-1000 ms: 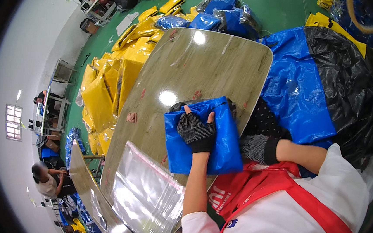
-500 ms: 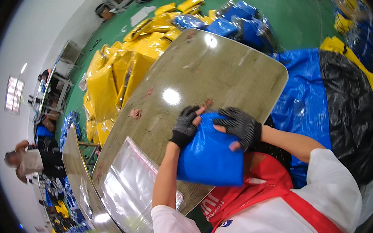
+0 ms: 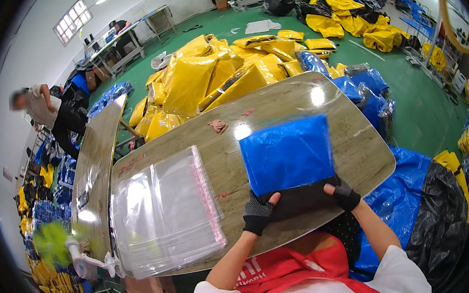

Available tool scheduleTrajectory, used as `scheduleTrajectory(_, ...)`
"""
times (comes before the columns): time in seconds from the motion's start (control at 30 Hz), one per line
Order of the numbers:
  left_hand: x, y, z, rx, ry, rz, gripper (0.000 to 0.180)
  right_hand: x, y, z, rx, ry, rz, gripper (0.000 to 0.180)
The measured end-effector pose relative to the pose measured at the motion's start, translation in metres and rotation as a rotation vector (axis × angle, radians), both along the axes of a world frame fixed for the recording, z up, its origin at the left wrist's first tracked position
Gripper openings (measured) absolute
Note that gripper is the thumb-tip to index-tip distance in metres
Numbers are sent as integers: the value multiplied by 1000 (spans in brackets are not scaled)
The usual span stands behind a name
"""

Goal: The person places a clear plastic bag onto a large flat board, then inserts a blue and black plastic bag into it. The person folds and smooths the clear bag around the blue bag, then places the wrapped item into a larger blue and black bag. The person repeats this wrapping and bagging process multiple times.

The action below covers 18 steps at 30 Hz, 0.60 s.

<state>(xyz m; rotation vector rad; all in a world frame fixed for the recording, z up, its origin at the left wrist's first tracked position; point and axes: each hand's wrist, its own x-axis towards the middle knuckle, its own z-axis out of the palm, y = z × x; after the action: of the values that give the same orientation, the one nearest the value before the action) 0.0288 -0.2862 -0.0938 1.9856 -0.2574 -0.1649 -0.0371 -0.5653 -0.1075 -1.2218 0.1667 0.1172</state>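
Observation:
A folded blue plastic sheet [image 3: 289, 152] with a black strip along its near edge lies at the right part of the wood-patterned table [image 3: 225, 172]. My left hand [image 3: 259, 210], in a dark fingerless glove, grips its near left corner, thumb on top. My right hand [image 3: 344, 193], gloved the same way, holds the near right corner with its thumb on the black strip. The fingers underneath are hidden. Left of the sheet, a stack of clear plastic bags [image 3: 165, 212] with a pinkish edge strip lies flat on the table.
Yellow wrapped packages [image 3: 201, 74] are heaped behind the table, with blue packages [image 3: 370, 91] at the far right. A large blue and black sheet [image 3: 414, 187] hangs beside me on the right. A small fan [image 3: 77, 252] stands at the left near a second table [image 3: 96, 168]. Another person [image 3: 47, 111] stands beyond.
The blue folded sheet has gone from close against my body to out over the table, lying flatter with its black strip showing. My hands have moved apart to its near corners. My view has turned.

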Motion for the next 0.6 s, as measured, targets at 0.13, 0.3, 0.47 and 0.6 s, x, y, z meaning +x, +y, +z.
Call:
scheduleTrajectory(0.13,77,6,19,356,102,-268,59,12,-7,11,112,95,34,59)
scheduleTrajectory(0.3,257,29,4,532,-898,410,31,9,5,13,33,96,-13,46)
scheduleTrajectory(0.47,270,71,-29,339,-182,201,57,12,18,32,55,150,35,43)
scheduleTrajectory(0.6,160,152,-10,885,-498,142,78,6,9,38,66,125,37,47)
